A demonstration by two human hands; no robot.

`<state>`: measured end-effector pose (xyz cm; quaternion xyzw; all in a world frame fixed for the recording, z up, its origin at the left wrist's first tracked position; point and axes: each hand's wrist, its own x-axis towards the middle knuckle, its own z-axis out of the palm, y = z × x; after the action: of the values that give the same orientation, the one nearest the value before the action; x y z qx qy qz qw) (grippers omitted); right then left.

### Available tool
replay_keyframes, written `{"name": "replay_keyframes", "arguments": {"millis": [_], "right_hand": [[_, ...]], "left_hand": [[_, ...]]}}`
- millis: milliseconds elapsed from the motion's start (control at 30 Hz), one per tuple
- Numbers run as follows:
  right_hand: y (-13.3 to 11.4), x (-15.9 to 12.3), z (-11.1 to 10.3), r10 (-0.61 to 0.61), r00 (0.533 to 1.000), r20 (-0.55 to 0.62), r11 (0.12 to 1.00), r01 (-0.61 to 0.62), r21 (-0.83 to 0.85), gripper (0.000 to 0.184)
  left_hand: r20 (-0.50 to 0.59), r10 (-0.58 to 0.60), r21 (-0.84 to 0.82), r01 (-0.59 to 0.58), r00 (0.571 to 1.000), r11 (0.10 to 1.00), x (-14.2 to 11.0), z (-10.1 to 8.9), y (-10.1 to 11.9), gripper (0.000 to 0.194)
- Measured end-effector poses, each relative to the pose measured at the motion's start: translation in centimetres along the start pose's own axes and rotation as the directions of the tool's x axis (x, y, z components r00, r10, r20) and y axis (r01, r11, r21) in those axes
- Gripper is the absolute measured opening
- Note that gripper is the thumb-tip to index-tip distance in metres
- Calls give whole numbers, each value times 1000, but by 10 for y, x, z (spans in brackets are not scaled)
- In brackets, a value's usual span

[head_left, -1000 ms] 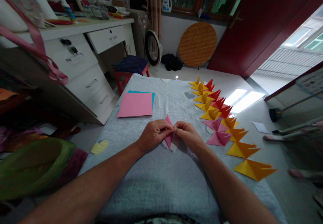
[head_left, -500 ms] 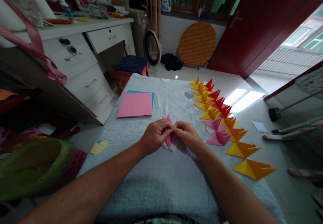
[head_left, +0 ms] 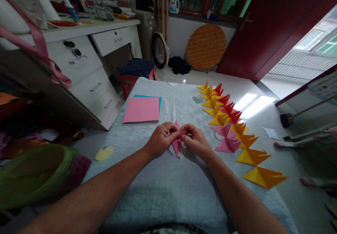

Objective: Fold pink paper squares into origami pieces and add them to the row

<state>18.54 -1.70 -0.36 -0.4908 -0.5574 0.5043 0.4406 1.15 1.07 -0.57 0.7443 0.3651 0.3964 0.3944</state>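
Note:
A small pink folded paper crane (head_left: 177, 147) is held just above the cloth-covered table (head_left: 163, 192), its pointed ends showing above and below my fingers. My left hand (head_left: 162, 137) pinches it from the left with thumb and forefinger. From the right, my right hand (head_left: 194, 139) pinches at its middle, the fingertips of both hands almost meeting. The exact spot the right fingertips grip is partly hidden. Beyond my left hand lies a stack of square paper, with a pink sheet (head_left: 142, 109) on top and a blue edge (head_left: 160, 104) behind.
Rows of folded cranes stand on the right side: yellow ones (head_left: 264, 176), red ones (head_left: 234, 114) and pink ones (head_left: 228, 144). A green-lined bin (head_left: 39, 174) is at the left, below a white desk (head_left: 76, 65). A stool (head_left: 137, 67) stands behind the table.
My fingers have shifted slightly on the pink paper, uncovering more of its lower part. The right fingers are raised and spread a little more; the paper is tilted slightly.

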Motion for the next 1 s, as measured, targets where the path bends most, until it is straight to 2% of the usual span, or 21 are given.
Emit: {"name": "replay_keyframes", "arguments": {"millis": [133, 300, 633, 1000], "right_hand": [[3, -1, 2, -105, 993, -49, 974, 93, -207, 10], [5, -2, 5, -165, 982, -88, 950, 134, -281, 9], [3, -2, 5, -234, 968, -91, 928, 195, -317, 11], [-4, -3, 2, -300, 952, -65, 905, 262, -334, 10]], "left_hand": [[-17, -33, -29, 33, 999, 999, 0, 0, -1, 12], [2, -48, -44, 48, 999, 998, -1, 0, 1, 14], [7, 0, 10, 0, 1000, 1000, -1, -1, 0, 15], [-10, -4, -3, 3, 1000, 1000, -3, -1, -4, 10]]}}
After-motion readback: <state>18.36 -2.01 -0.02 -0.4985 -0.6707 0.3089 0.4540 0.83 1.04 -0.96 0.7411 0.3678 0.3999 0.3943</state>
